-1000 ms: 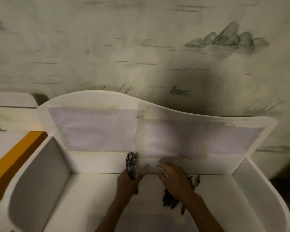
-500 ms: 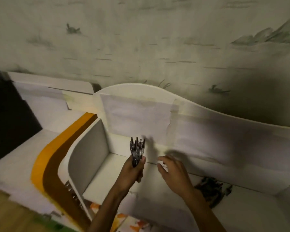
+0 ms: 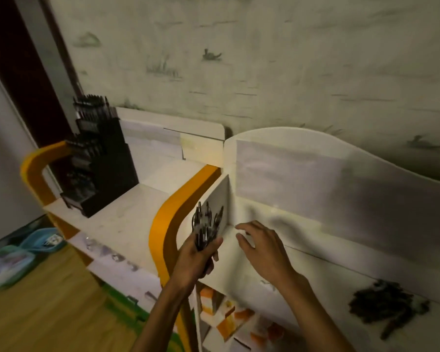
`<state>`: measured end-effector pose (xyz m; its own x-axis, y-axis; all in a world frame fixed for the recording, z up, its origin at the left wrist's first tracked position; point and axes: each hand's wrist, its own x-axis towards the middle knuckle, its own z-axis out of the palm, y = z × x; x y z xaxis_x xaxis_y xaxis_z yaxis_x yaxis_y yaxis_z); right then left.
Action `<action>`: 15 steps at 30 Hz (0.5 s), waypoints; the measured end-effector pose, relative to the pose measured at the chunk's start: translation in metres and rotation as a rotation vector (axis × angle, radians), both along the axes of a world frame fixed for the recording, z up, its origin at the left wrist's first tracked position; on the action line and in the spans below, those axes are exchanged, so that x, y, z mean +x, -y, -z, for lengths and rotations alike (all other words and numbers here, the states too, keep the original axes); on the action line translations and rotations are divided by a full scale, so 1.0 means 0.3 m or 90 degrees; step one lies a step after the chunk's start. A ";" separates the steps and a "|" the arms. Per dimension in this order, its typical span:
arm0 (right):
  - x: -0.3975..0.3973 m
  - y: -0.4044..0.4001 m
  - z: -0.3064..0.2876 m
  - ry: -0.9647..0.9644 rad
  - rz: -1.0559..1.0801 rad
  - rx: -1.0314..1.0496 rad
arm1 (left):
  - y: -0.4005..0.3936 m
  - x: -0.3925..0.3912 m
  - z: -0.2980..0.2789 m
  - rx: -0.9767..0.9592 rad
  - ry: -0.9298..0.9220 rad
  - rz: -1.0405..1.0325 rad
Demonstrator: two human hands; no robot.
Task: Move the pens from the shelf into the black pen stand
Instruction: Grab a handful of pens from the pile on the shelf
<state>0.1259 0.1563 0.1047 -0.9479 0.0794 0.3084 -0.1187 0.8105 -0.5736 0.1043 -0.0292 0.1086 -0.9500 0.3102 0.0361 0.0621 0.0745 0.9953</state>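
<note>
Carrying a bundle of pens (image 3: 205, 228) upright in my left hand (image 3: 197, 257), fingers and thumb wrapped round the lower barrels, clip ends fanned out above the fist. My right hand (image 3: 261, 246) holds nothing; its fingers are spread and relaxed, hovering above the shelf (image 3: 241, 270) near its left back corner, just beside the grey side panel (image 3: 219, 199). A dark heap of remaining pens (image 3: 382, 304) lies toward the right end of the shelf, close under the back panel. The black pen stand (image 3: 97, 161), tiered and already well stocked, sits at the far left back corner of the lower white desk surface (image 3: 120, 219), well apart from my left hand, with the orange curved divider (image 3: 173, 212) between them. Judgement: step in hand is transport of this handful to the stand. To do it well I would keep the bundle vertical and squeezed tight so no pen slides out, lift it over the orange edge rather than brushing it, and feed pens a few at a time with the right hand into whichever tiers have room; the picture is too dim to tell which do. Risk: tipping the stand by pushing from the front. Room notes: pale wallpaper (image 3: 264, 59) with faint bird and grass prints, wooden floor (image 3: 48, 301) at lower left, teal pouches (image 3: 23, 252) lying on it.
</note>
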 end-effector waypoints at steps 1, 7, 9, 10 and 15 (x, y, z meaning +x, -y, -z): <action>-0.005 0.054 -0.009 -0.004 -0.008 0.001 | 0.051 0.003 -0.007 0.015 -0.004 -0.004; -0.042 0.409 -0.054 -0.019 -0.056 0.012 | 0.392 -0.022 -0.022 0.052 -0.002 -0.025; -0.063 0.526 -0.057 -0.016 -0.056 0.011 | 0.515 -0.048 -0.015 0.070 0.034 -0.031; -0.077 0.581 -0.056 -0.017 -0.053 0.018 | 0.577 -0.063 -0.010 0.076 0.049 -0.040; -0.155 0.834 -0.047 -0.023 -0.045 0.039 | 0.862 -0.124 0.005 0.097 0.059 -0.058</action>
<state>0.0792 -0.0940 0.1186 -0.9387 -0.0075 0.3447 -0.1969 0.8324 -0.5181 0.0671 -0.2878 0.1071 -0.9752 0.2208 -0.0128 -0.0304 -0.0763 0.9966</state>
